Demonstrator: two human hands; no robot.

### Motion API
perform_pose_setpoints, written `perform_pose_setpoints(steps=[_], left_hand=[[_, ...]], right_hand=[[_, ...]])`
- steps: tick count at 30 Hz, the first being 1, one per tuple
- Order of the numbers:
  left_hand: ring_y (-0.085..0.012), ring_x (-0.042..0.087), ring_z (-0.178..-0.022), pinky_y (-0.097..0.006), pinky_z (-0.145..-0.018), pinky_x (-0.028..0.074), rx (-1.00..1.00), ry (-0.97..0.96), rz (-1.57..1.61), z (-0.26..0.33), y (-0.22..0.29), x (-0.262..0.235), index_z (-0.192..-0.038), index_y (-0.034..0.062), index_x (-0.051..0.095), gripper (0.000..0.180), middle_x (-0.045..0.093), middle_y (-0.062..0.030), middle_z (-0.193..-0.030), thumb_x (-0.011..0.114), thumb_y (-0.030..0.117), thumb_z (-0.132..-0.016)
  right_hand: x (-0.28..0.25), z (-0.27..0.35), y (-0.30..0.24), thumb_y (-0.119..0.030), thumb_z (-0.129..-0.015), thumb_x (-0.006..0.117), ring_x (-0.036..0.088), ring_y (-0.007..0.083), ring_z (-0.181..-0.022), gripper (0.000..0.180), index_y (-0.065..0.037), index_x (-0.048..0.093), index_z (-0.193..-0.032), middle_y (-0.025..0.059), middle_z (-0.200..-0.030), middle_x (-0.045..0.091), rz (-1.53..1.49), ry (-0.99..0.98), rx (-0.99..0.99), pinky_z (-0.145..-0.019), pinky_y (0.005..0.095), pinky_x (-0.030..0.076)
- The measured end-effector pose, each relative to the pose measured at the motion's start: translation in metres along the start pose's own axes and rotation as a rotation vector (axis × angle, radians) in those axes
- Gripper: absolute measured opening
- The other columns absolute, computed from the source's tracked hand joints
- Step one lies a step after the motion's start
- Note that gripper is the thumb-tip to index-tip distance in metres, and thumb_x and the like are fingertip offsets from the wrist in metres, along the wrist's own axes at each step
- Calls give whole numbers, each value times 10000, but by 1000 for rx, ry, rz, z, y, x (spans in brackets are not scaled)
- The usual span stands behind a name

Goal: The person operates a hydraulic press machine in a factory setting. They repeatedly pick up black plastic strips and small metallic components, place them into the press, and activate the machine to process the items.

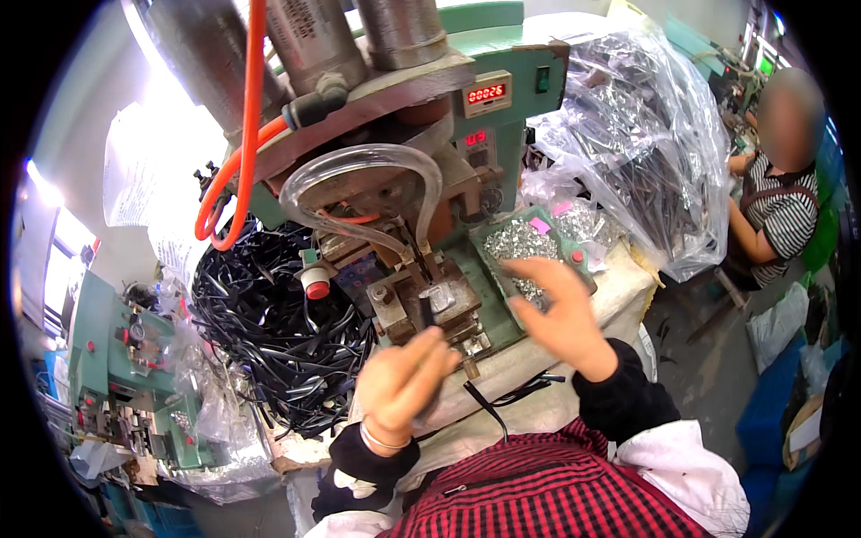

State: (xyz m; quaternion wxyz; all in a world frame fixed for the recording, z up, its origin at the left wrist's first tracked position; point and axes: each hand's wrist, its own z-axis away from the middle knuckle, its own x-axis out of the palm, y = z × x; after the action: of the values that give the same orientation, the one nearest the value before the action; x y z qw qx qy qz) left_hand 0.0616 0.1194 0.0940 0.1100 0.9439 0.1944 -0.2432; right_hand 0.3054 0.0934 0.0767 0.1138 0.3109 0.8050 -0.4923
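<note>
My left hand (408, 381) is closed around a black strap (427, 314), whose end sticks up past my fingers toward the metal die block (448, 300) of a press. A small shiny metal piece (438, 297) sits on that block. My right hand (569, 318), slightly blurred, hovers at the near right edge of a green tray (496, 280) heaped with small silvery metal parts (518, 244). Its thumb and fingers are spread apart, and I see nothing between them. Loose black straps (489, 408) lie at the table's front edge, between my hands.
The green press (489, 81) rises ahead, with an orange hose (251, 117) and a red button (317, 289). A big pile of black straps (278, 332) lies left. Clear plastic bags (628, 134) stand behind the tray. Another person (780, 206) sits far right.
</note>
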Motion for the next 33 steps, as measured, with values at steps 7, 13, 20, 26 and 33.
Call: perform_pose_setpoints(steps=[7,13,20,26,33], left_hand=[[-174,652,-603,-274,-480,465,80,18,-37,4,-1,40,-985,47,739,308,765,-115,-975,897,60,-720],[-173,626,-578,-276,-471,448,74,32,-40,5,-3,41,-1000,78,736,344,767,-100,-949,908,65,-703],[-172,619,-569,-277,-466,438,61,53,-19,4,-2,46,-983,82,731,341,768,-102,-934,912,56,-695],[-219,695,-693,-300,-570,505,-95,-73,-47,7,13,27,-1010,42,765,333,777,-137,-1039,887,38,-700],[-194,668,-797,-294,-695,521,-774,252,-319,106,-28,-81,-1048,-6,723,152,743,-101,-977,715,-30,-899]], right_hand=[[4,33,83,-161,-754,825,609,325,-965,262,-70,714,-973,89,-875,664,602,220,48,-808,446,497],[11,-8,84,-95,-778,784,620,312,-870,104,-92,702,-841,71,-806,668,456,267,-17,-729,433,495],[23,-17,104,-143,-763,777,618,290,-913,115,-119,706,-850,47,-881,638,509,287,-68,-705,433,492],[69,-63,93,-122,-744,764,613,333,-976,184,-83,676,-900,93,-919,648,608,108,-238,-738,449,511],[17,-14,119,-29,-828,709,663,315,-871,177,-18,677,-1002,133,-927,699,292,292,36,-798,410,513]])
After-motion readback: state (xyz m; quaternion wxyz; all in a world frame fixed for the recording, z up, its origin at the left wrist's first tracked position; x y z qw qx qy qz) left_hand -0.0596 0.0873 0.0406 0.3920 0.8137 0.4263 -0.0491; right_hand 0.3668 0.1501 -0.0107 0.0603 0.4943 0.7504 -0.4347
